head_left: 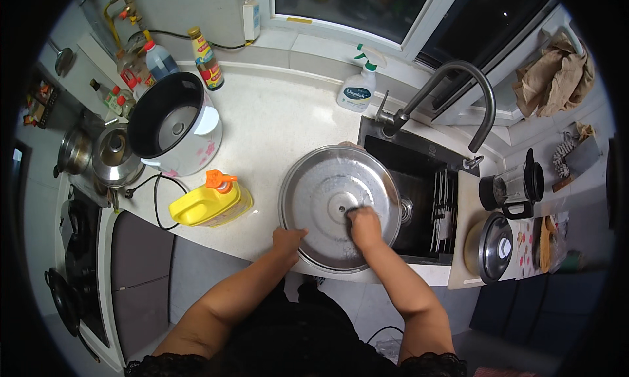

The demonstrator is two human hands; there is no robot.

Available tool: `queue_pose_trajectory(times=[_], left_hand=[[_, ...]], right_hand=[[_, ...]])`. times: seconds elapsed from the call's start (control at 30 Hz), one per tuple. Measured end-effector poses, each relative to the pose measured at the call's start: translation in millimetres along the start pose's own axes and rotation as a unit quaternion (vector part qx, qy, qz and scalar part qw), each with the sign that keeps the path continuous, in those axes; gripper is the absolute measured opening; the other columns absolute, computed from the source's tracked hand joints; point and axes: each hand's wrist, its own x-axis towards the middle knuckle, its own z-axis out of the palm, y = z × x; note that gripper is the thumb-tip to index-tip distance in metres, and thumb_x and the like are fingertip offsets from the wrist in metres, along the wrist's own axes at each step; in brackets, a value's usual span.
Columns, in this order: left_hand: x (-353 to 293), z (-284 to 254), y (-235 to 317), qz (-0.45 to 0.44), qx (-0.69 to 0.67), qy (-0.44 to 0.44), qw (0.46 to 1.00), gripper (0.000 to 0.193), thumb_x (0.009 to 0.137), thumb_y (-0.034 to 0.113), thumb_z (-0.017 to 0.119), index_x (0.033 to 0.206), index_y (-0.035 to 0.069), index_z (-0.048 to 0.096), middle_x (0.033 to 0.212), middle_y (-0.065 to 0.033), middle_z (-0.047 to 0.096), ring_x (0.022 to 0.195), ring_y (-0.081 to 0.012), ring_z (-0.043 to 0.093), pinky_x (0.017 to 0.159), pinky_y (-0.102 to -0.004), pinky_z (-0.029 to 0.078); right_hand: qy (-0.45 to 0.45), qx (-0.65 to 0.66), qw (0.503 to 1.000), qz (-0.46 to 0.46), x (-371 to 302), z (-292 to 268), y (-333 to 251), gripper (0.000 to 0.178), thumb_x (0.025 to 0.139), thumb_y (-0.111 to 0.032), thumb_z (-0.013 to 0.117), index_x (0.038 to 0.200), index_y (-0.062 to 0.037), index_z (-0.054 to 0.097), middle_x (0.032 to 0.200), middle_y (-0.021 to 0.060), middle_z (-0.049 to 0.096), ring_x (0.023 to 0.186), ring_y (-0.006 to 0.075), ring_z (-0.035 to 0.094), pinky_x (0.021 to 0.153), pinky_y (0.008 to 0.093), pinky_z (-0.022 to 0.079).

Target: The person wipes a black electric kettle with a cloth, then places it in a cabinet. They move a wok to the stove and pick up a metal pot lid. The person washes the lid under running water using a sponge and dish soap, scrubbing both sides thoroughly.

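Note:
A large round metal pot lid (314, 223) with a small fitting at its centre lies across the counter edge and the left part of the sink. Whitish wet streaks show on its surface. My left hand (288, 241) grips the lid's rim at the near left, thumb on top. Curled on the lid just right of its centre, my right hand (365, 226) is closed on a small dark thing, mostly hidden by the fingers. Left of the lid is a yellow detergent jug (213, 205) with an orange pump top.
The black sink (418, 239) has a grey tap (481, 92) and a wire rack (444, 210). A spray bottle (358, 92) stands behind. At left are a large white pot (196, 144), a kettle (116, 155), sauce bottles and a black cord (157, 203). A lidded pot (491, 247) and blender jug (514, 187) stand right.

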Motion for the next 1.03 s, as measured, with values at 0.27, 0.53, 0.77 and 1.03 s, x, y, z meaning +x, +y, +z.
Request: queue_pose_trajectory(times=[0.27, 0.53, 0.77, 1.03], left_hand=[[10, -6, -9, 0.003, -0.018, -0.010, 1.000, 0.039, 0.074, -0.009, 0.068, 0.106, -0.015, 0.047, 0.100, -0.0253, 0.058, 0.087, -0.0338, 0.061, 0.073, -0.0413, 0.053], [-17, 8, 12, -0.021, -0.004, 0.002, 1.000, 0.038, 0.078, -0.008, 0.063, 0.113, -0.015, 0.049, 0.106, -0.0248, 0.057, 0.092, -0.0359, 0.060, 0.083, -0.0472, 0.052], [-2, 0, 4, -0.009, -0.013, 0.000, 1.000, 0.042, 0.072, -0.009, 0.069, 0.106, -0.015, 0.045, 0.102, -0.0258, 0.056, 0.089, -0.0338, 0.060, 0.076, -0.0427, 0.053], [-19, 6, 17, -0.002, -0.002, -0.028, 1.000, 0.051, 0.074, -0.007, 0.068, 0.117, -0.016, 0.044, 0.107, -0.0258, 0.056, 0.092, -0.0346, 0.060, 0.078, -0.0438, 0.053]], right_hand=[[0.076, 0.101, 0.992, -0.008, 6, 15, -16, 0.022, 0.067, 0.002, 0.058, 0.081, -0.0085, 0.072, 0.076, 0.0098, 0.064, 0.081, 0.0258, 0.059, 0.077, 0.0344, 0.048], [0.063, -0.016, 0.998, -0.024, 16, 5, 9, 0.017, 0.072, -0.005, 0.056, 0.082, -0.0058, 0.070, 0.082, 0.0081, 0.063, 0.082, 0.0265, 0.056, 0.076, 0.0352, 0.047], [0.044, 0.004, 0.996, -0.077, -8, 15, -2, 0.014, 0.076, -0.008, 0.058, 0.083, -0.0041, 0.069, 0.088, 0.0103, 0.062, 0.088, 0.0279, 0.056, 0.079, 0.0369, 0.047], [-0.015, 0.029, 0.998, 0.062, 17, 15, 10, 0.013, 0.071, -0.013, 0.068, 0.083, -0.0087, 0.071, 0.090, 0.0146, 0.063, 0.096, 0.0302, 0.056, 0.083, 0.0375, 0.047]])
